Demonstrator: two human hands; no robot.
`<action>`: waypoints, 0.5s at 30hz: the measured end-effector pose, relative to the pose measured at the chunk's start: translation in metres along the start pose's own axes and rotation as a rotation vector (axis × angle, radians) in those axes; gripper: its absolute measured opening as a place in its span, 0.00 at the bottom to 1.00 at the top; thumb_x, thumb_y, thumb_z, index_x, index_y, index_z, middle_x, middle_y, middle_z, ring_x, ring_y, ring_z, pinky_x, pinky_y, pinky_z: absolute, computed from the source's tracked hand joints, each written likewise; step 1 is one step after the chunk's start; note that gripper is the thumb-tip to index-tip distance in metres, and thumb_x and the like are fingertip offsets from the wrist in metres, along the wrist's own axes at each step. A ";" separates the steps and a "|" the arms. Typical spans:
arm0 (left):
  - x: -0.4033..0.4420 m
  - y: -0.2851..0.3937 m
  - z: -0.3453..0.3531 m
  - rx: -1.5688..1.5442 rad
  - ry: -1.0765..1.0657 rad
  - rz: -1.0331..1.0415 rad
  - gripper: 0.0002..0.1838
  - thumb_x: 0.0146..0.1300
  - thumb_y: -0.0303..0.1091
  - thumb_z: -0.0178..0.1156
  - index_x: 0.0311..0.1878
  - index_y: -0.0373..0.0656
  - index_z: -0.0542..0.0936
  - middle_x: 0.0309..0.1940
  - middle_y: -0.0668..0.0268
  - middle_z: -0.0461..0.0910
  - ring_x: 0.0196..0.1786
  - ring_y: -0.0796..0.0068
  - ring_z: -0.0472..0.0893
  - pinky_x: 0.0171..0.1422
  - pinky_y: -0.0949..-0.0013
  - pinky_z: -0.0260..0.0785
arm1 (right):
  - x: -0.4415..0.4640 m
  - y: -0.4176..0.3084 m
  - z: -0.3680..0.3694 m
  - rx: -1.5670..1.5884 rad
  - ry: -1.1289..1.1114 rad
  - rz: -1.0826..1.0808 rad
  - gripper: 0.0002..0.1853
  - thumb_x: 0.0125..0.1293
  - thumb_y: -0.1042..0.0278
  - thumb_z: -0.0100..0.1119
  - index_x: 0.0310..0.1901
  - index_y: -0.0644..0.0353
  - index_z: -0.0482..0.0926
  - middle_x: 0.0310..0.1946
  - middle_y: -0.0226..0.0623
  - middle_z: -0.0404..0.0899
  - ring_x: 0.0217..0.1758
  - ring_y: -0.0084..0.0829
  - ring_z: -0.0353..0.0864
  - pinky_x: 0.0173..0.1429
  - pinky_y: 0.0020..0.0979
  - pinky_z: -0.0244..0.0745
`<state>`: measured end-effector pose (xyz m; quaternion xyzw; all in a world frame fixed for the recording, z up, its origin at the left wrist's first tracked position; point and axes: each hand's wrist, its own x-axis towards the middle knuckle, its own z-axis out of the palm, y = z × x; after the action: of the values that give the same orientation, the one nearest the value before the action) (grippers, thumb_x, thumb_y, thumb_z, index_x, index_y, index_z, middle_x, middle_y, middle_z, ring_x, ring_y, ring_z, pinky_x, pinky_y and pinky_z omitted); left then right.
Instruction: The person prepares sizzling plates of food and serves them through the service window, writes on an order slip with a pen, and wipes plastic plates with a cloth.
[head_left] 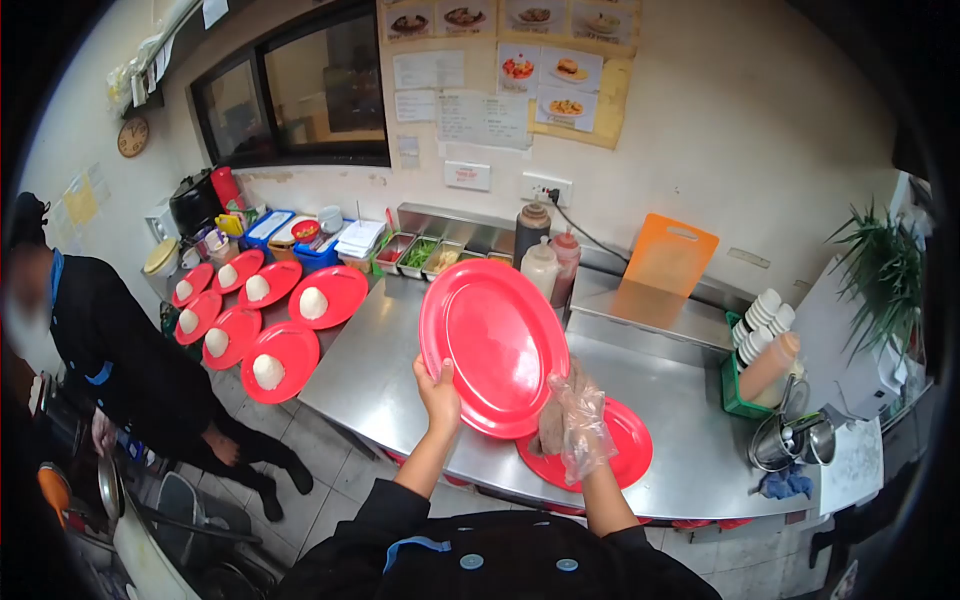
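A red oval plate [492,345] is raised and tilted above the steel counter. My left hand [438,398] is closed on its lower left rim, thumb on the front face. My right hand [582,425] wears a clear plastic glove and grips a brownish-grey cloth [551,428] at the plate's lower right edge. Part of the cloth is hidden by the glove. Beneath that hand, another red plate [630,447] lies on the counter near its front edge.
Several red plates [307,338] with rice mounds stand at the left. Behind are topping trays [418,257], sauce bottles [541,268] and an orange cutting board [668,262]. A green basket [745,405] and utensil pot [776,445] are right. A co-worker [120,340] stands left.
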<state>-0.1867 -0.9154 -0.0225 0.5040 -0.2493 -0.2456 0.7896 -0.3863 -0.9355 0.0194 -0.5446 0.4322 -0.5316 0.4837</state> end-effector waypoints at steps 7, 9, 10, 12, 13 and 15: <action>0.070 -0.077 -0.054 0.272 0.447 -0.103 0.19 0.63 0.23 0.48 0.57 0.33 0.59 0.54 0.49 0.68 0.56 0.57 0.69 0.61 0.63 0.59 | -0.019 0.002 -0.062 -0.356 0.141 -0.045 0.27 0.56 0.49 0.63 0.50 0.63 0.74 0.42 0.44 0.78 0.46 0.36 0.76 0.51 0.32 0.69; 0.101 -0.097 -0.065 0.358 0.516 -0.106 0.22 0.62 0.24 0.50 0.58 0.32 0.58 0.55 0.45 0.66 0.59 0.52 0.67 0.63 0.60 0.58 | -0.024 0.021 -0.085 -0.389 0.153 -0.069 0.26 0.57 0.53 0.63 0.50 0.64 0.74 0.43 0.43 0.77 0.47 0.34 0.76 0.51 0.32 0.69; 0.117 -0.112 -0.072 0.338 0.498 -0.080 0.25 0.61 0.25 0.52 0.59 0.31 0.57 0.56 0.44 0.65 0.60 0.50 0.66 0.63 0.59 0.58 | -0.034 0.008 -0.082 -0.141 0.165 -0.003 0.25 0.57 0.56 0.63 0.51 0.65 0.73 0.43 0.41 0.77 0.47 0.31 0.75 0.50 0.31 0.69; 0.141 -0.132 -0.083 0.604 0.420 -0.122 0.30 0.58 0.28 0.56 0.61 0.31 0.56 0.56 0.43 0.64 0.58 0.51 0.67 0.62 0.58 0.58 | -0.039 0.021 -0.097 -0.157 0.224 -0.011 0.25 0.57 0.57 0.63 0.51 0.65 0.73 0.43 0.41 0.76 0.46 0.30 0.74 0.50 0.30 0.69; 0.127 -0.119 -0.074 0.611 0.396 -0.142 0.30 0.58 0.28 0.56 0.61 0.31 0.56 0.56 0.43 0.64 0.58 0.51 0.67 0.62 0.58 0.58 | -0.044 0.025 -0.107 -0.166 0.274 -0.033 0.25 0.57 0.58 0.63 0.52 0.65 0.72 0.43 0.40 0.76 0.46 0.28 0.74 0.50 0.29 0.69; 0.086 -0.065 -0.051 1.135 0.232 -0.050 0.32 0.56 0.31 0.58 0.61 0.30 0.57 0.58 0.43 0.62 0.58 0.54 0.67 0.62 0.57 0.58 | -0.054 -0.004 -0.100 -0.177 0.289 0.025 0.25 0.58 0.59 0.62 0.53 0.65 0.71 0.43 0.38 0.76 0.45 0.27 0.73 0.50 0.28 0.69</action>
<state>-0.0980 -0.9608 -0.0885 0.8778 -0.2418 -0.0352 0.4120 -0.4896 -0.8885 0.0116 -0.4976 0.5492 -0.5581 0.3732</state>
